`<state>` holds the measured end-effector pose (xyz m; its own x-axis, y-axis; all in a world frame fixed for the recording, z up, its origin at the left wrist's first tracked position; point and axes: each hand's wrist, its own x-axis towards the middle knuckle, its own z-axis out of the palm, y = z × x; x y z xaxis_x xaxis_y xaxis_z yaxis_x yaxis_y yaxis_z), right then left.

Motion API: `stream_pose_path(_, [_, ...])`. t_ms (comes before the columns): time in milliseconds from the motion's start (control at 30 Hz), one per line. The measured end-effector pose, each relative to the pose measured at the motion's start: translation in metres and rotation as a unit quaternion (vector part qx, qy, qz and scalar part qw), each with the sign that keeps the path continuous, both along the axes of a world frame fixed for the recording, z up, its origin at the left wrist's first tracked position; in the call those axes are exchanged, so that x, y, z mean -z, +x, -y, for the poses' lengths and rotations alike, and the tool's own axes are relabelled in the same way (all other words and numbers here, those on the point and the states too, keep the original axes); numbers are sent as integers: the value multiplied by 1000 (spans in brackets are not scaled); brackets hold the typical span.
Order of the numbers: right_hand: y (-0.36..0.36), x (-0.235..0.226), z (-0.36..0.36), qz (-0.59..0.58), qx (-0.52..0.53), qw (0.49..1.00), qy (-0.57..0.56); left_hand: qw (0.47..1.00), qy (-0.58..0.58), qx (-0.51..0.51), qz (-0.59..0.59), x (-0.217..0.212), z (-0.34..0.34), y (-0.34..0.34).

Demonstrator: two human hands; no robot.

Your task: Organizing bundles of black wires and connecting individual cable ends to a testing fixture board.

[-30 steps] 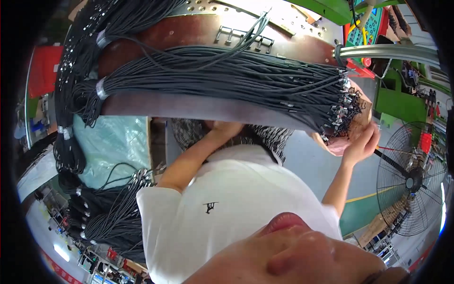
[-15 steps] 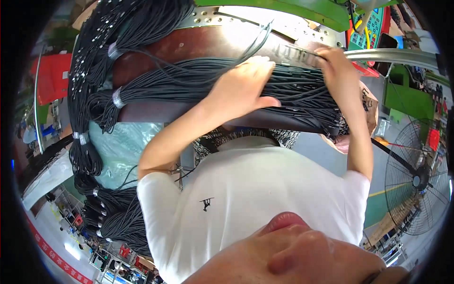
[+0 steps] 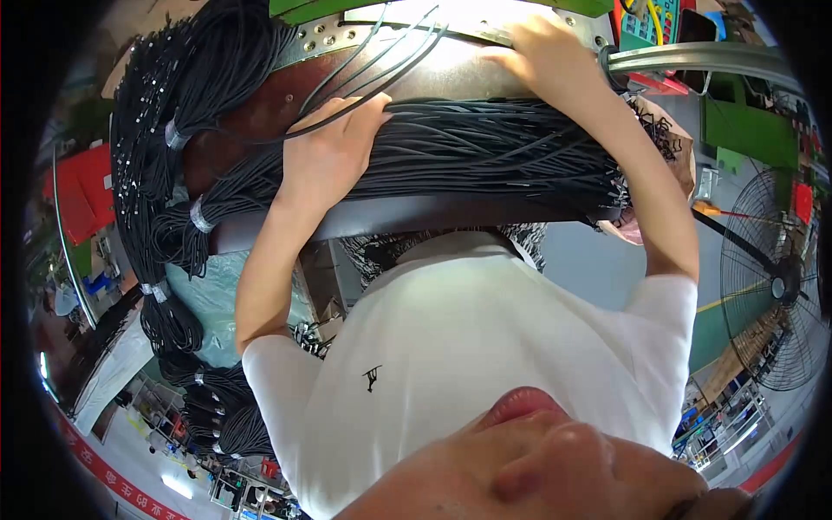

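Observation:
A thick bundle of black cables point(image 3: 485, 147) lies across the dark brown tabletop point(image 3: 416, 215) in front of me. My left hand point(image 3: 328, 156) rests at the left part of this bundle, its fingers curled round a few loose black cables point(image 3: 368, 74). Their free ends fan out up and right over the brightly lit surface. My right hand point(image 3: 555, 65) is past the bundle, beside the perforated metal plate. Its thumb stands apart from the fingers and nothing shows between them. The glare partly washes out its fingertips.
Tied cable coils point(image 3: 178, 134) hang over the table's left side. A green machine frame point(image 3: 433, 7) runs along the far edge. A metal rail point(image 3: 711, 57) juts in from the right. A caged fan point(image 3: 784, 286) stands at right, and brown paper point(image 3: 680, 165) lies by the bundle's right end.
My left hand has moved left along the bundle, and the loose cables have shifted left and spread. My right hand has gone from the bundle's right part up and left toward the metal plate.

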<state>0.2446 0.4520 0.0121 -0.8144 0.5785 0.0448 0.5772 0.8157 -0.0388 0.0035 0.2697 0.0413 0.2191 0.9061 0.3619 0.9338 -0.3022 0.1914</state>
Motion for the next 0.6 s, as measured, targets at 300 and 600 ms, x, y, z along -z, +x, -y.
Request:
stream_pose_path(300, [9,18,-25,-107,-141,983,42,853,-327,5,408,-31,-9,-15])
stream_pose_path(600, [76,-72,132,-301,-95,810,-495,613,-672,205,361,-23,-113,107])
